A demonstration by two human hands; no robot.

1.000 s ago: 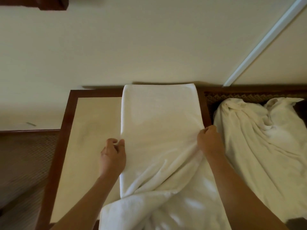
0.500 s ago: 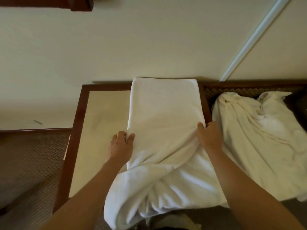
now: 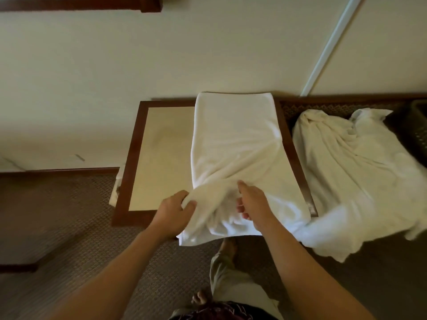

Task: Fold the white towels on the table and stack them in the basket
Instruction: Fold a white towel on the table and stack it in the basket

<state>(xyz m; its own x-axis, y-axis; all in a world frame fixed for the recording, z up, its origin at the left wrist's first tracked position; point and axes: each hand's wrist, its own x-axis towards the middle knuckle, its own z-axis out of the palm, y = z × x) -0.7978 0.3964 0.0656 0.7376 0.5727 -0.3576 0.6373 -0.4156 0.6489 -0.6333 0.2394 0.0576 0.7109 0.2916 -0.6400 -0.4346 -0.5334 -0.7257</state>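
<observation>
The worktop [image 3: 161, 158] is a low brown frame with a pale top, and it stands against the wall [image 3: 138, 54]. A long white towel [image 3: 235, 144] lies down its right side, flat at the far end and bunched up at the near end, where it hangs a little over the edge. To the right, another towel [image 3: 351, 172] lies in a crumpled heap, not yet folded. Past it, at the right edge of the view, a dark basket [image 3: 418, 130] peeks in, and I cannot see any towels in it. A moment ago the two hands were well apart, one on each long side of the towel, about halfway up. Now they have come down to the near end and are close together. The left hand [image 3: 173, 215] has its fingers curled around a fat bunch of cloth at the near left corner. The right hand [image 3: 254, 204] is just beside it on the same bunch, with the thumb out on top and the fingers tucked down by the cloth, but I cannot tell if it really holds it. I think this means the near end is being gathered so it can be lifted over onto the flat far part. The first fold is only starting, so a lot of the job is left.
</observation>
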